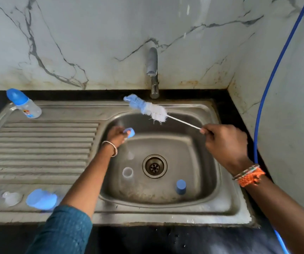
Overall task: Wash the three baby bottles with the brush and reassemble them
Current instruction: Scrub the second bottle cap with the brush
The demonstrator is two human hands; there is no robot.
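My right hand [224, 143] grips the thin white handle of the bottle brush [147, 109], whose blue and white bristle head hangs over the back of the sink basin [199, 154], near the tap. My left hand [117, 135] reaches into the basin's left side and holds a small blue bottle part [130, 132]. A clear bottle body [127, 172] lies in the basin left of the drain, blurred. A blue cap [181, 186] stands at the basin's front right. One assembled bottle with a blue cap [23, 103] lies at the draining board's back left.
The tap [153, 74] stands behind the basin, with no water visible. Blue and clear bottle parts [41, 198] sit along the front left sink rim. A ribbed draining board [43, 143] fills the left. A blue hose [268, 85] runs down the right wall.
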